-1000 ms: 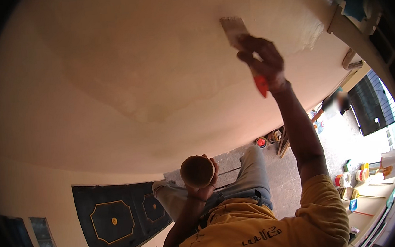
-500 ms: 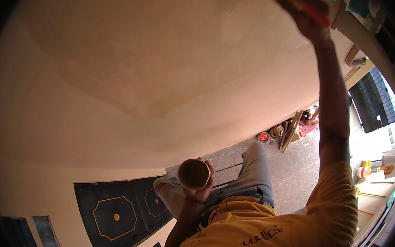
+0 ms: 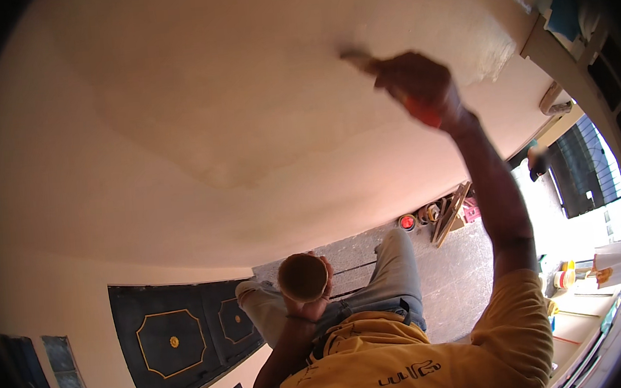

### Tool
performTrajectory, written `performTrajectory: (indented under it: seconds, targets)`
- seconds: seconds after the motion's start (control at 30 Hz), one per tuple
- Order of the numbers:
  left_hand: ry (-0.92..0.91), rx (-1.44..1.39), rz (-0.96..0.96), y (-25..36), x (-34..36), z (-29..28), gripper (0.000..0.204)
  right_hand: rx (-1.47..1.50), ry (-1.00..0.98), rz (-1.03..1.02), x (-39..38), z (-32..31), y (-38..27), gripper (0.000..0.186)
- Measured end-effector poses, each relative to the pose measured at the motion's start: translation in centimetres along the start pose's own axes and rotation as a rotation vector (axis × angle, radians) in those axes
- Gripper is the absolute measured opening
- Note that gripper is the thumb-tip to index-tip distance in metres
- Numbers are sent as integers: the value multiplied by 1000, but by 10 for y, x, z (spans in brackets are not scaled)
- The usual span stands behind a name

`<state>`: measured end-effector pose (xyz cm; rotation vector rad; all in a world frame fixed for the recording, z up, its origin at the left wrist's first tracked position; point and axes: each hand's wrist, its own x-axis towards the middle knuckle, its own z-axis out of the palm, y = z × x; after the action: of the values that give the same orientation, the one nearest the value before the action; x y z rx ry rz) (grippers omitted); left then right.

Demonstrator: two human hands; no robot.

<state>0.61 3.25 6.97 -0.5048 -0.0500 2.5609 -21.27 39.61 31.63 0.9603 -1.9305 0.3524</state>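
Clenched around a red-handled tool with a pale, blurred head, the right hand is stretched high, presumably to bring that head to the smooth pinkish-beige wall; contact is unclear. Before the thighs, the left hand grasps a round, open-mouthed brownish cup, probably facing up so nothing spills and the opening stays accessible; its inside is too dark to read. Farther out, a round red-filled pot and brown wooden boards sit near the wall's foot, seemingly kept aside.
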Motion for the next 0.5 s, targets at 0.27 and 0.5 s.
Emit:
performTrajectory:
  seconds: [0.27, 0.5]
  targets:
    - [27, -73, 24, 0, 2, -7, 54, 425, 360, -139, 121, -90, 53, 54]
    - [29, 6, 31, 2, 3, -9, 55, -260, 66, -114, 22, 12, -7, 19]
